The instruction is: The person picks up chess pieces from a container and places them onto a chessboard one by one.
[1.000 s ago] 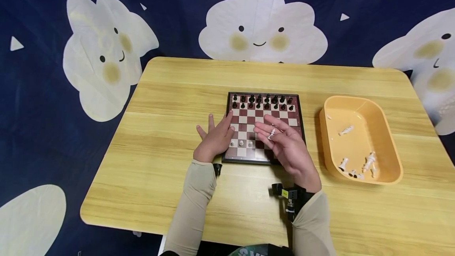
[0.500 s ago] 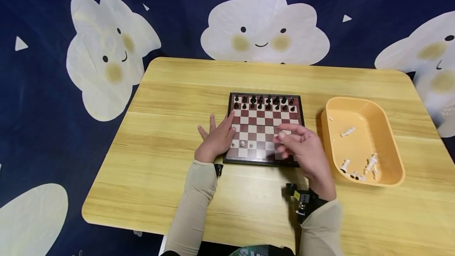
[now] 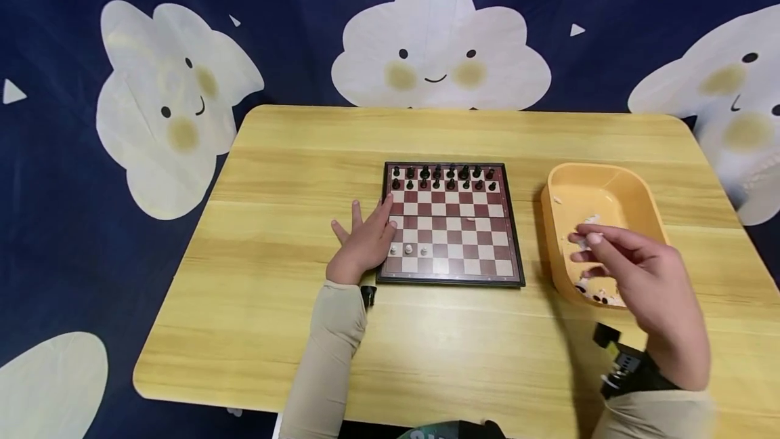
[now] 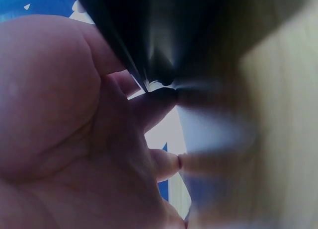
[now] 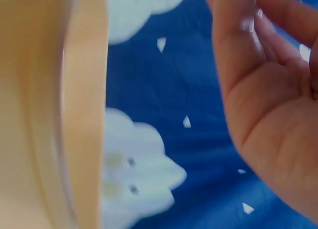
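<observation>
My left hand lies spread at the left edge of the chessboard, its straight fingers touching the frame; the left wrist view shows the palm close to the dark board side. My right hand is over the yellow tray, thumb and fingers pinching a small white chess piece that is mostly hidden by them. Black chess pieces stand in two rows on the far side of the board. On the near left, three white pawns stand in a row.
Several white pieces with dark bases lie in the tray, partly hidden by my right hand. A small pale thing lies near the board's fold. The wooden table meets a blue cloud-patterned cloth behind.
My right hand has moved right, from above the board to over the tray, with the white piece. My left hand has stayed at the board's edge.
</observation>
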A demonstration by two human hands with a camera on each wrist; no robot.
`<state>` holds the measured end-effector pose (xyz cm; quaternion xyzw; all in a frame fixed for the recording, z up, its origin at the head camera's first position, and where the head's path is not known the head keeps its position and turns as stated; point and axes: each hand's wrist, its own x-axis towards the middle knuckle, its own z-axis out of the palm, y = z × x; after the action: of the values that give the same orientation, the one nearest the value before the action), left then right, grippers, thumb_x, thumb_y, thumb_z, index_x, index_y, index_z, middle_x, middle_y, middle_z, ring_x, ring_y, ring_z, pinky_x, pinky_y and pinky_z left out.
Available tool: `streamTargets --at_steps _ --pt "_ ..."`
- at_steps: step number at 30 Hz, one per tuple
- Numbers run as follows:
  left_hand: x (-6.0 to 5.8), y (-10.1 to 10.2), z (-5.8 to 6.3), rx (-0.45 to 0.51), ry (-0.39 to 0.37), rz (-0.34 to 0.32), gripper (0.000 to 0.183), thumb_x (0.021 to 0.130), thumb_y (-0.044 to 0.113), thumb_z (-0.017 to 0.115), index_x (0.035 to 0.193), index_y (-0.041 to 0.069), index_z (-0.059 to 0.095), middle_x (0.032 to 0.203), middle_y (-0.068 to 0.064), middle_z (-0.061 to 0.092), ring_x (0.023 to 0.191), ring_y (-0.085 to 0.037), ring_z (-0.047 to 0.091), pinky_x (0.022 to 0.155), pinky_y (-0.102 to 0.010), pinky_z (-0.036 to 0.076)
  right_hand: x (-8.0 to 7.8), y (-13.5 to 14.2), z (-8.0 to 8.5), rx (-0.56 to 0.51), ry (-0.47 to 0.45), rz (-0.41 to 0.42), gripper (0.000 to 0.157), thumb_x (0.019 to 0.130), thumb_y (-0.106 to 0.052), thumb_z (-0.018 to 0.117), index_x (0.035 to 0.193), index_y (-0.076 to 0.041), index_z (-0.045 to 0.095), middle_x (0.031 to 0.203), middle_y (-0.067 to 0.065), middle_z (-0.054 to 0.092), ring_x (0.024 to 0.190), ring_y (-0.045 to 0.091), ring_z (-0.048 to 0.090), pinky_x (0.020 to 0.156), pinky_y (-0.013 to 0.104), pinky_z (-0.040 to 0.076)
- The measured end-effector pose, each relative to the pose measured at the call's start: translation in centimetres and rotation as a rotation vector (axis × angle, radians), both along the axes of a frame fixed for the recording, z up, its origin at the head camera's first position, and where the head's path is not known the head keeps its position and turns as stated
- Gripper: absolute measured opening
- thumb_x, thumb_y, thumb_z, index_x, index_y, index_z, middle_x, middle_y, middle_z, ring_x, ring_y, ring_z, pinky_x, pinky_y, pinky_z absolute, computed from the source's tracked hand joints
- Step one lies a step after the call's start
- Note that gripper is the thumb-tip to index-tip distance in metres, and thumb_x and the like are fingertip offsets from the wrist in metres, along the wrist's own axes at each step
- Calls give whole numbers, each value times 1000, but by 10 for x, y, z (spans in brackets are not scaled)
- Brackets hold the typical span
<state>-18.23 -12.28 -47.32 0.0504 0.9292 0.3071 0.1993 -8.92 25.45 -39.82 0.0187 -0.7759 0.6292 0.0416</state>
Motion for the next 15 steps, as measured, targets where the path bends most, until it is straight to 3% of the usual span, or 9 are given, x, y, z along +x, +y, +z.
streamTargets --at_steps 4,6,8,11,15 --pt "1 -1 0 9 0 5 59 113 37 30 168 32 9 171 3 16 154 -37 -25 108 -70 -29 5 34 4 323 -76 -51 23 104 -12 64 121 0 74 101 -21 75 75 1 68 60 18 54" --pt "2 -1 0 10 1 5 59 113 37 30 168 32 9 171 3 16 154 -37 -25 108 -70 -29 2 49 6 525 -136 -28 25 104 -19 65 119 -3 76 100 -19 74 70 -2 61 58 19 50" --pt "2 0 0 11 0 2 59 113 38 29 168 32 8 171 3 16 153 -37 -25 107 -70 -29 -4 61 7 719 -185 64 28 104 -25 66 118 -3 77 100 -11 76 71 -5 57 59 21 48" --pt "1 0 0 6 -1 1 59 113 37 29 168 32 8 171 3 15 153 -37 -25 107 -70 -29 -17 70 5 959 -182 275 21 101 -23 70 111 -7 80 94 0 76 76 -5 54 63 27 46" --pt "1 -1 0 2 0 4 58 114 37 29 167 32 7 171 3 15 154 -37 -25 108 -70 -28 -35 70 -7 951 -193 552 7 94 -5 74 95 -9 79 85 -8 72 70 -2 54 63 27 48"
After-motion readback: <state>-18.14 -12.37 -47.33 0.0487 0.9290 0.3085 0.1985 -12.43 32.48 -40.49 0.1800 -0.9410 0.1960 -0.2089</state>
